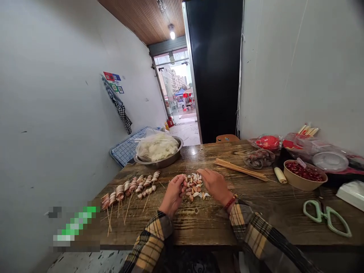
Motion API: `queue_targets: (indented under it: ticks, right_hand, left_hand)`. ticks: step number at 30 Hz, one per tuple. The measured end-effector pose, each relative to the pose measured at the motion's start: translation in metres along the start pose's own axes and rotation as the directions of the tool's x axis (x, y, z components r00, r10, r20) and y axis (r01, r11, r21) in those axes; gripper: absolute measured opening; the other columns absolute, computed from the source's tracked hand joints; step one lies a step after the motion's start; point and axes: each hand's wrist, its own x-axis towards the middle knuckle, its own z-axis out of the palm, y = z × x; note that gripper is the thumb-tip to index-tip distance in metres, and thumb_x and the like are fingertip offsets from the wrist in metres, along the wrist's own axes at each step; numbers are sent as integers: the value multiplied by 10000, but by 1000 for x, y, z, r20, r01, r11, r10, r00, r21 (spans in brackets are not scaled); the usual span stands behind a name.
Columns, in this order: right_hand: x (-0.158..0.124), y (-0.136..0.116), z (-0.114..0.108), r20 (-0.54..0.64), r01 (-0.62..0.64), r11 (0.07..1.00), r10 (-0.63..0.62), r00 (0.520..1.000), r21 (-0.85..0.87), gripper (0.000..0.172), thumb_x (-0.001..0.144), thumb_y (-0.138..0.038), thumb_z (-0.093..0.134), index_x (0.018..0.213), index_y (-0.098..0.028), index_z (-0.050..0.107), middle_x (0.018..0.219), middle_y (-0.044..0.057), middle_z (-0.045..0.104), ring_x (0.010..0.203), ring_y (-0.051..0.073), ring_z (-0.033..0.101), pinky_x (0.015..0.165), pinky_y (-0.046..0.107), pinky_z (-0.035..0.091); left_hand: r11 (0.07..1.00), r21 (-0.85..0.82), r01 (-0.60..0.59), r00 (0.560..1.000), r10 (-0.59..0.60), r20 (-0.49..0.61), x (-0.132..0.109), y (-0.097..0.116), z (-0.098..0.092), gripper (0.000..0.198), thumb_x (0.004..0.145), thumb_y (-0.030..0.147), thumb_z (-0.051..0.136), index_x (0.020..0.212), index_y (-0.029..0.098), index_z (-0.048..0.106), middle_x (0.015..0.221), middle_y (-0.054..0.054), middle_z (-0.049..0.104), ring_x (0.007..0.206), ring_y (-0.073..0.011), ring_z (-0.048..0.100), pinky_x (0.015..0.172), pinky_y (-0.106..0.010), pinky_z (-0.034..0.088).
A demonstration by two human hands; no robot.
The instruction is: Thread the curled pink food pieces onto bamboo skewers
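Observation:
A loose pile of garlic cloves point(194, 186), some with papery white skin, lies on the wooden table between my hands. At the pile's left side, my left hand point(174, 192) is closed, its thumb and finger pinched together; whatever is in the pinch is too small to make out. My right hand point(214, 185) reaches over the right side of the pile with its fingers stretched out, touching or just above the far cloves. Its thumb is hidden. To the left, several skewers with rolled, pale-and-pink sliced pieces point(126, 188) lie in a slanting row.
A metal basin point(159, 163) with a plastic-covered pale mass stands behind. On the right are bare bamboo skewers point(241, 169), a bagged dark item point(259, 158), a bowl of red pieces point(304, 178), a pale cylindrical piece point(280, 175) and green-handled scissors point(327, 218).

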Motion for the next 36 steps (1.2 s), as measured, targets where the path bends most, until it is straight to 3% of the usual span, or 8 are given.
queue_targets:
  ticks: [3,7,11,15,18,24,30,36]
  right_hand:
    - [5,6,14,24,-30,999,30,999,25,305,978,-197,415,1237,-221,576,944,50,667,853,175,625,716,266,453]
    - [1,15,14,116,-44,999,43,992,7,332,976,-217,428,1280,-243,559,939,45,659,862,172,620,693,259,435]
    - [-1,16,13,216,-66,998,68,974,-20,355,980,-240,416,1309,-267,549,936,39,664,825,164,622,642,249,420]
    - [-2,15,16,251,-100,994,105,962,-32,380,982,-264,408,1345,-285,522,956,33,677,812,170,634,590,249,411]
    - [-4,16,18,228,-127,992,123,966,7,372,982,-263,408,1328,-279,541,956,29,692,807,170,645,609,244,432]
    - [-8,16,24,73,-151,966,139,988,210,311,982,-252,406,1210,-232,617,1114,38,693,937,164,653,794,252,483]
    - [-5,16,26,39,-174,946,170,985,273,234,957,-346,485,1007,-204,665,949,44,716,838,168,658,741,255,476]
    - [-7,17,27,32,-163,955,160,987,247,251,975,-303,436,934,-197,660,887,51,709,807,166,649,720,251,459]
  left_hand:
    - [999,-34,9,1000,-8,23,26,-5,10,361,640,359,753,834,140,541,583,55,533,371,-10,316,347,-143,140]
    - [995,-87,57,997,-52,64,49,-17,15,360,646,310,772,873,126,562,664,21,606,380,-1,350,346,-128,208]
    - [985,-129,110,984,-90,152,53,-27,16,349,661,263,780,914,108,597,713,-2,638,418,-4,405,358,-114,275]
    - [994,-82,75,973,-55,225,45,-27,15,298,733,302,737,931,111,623,823,-32,677,409,4,396,354,-123,305]
    - [997,-63,53,967,-36,253,40,-25,17,285,746,319,726,917,116,622,827,-42,687,394,2,396,348,-129,304]
    - [998,-54,38,971,-24,239,36,-25,21,308,749,352,717,908,122,588,714,-12,652,369,-13,410,378,-157,356]
    - [998,44,40,965,-50,258,33,-31,25,343,737,393,718,892,135,552,710,-9,637,419,-39,490,344,-142,209]
    - [998,36,49,961,-57,272,33,-34,26,338,749,426,690,858,133,561,731,-19,638,416,-29,432,355,-158,198]
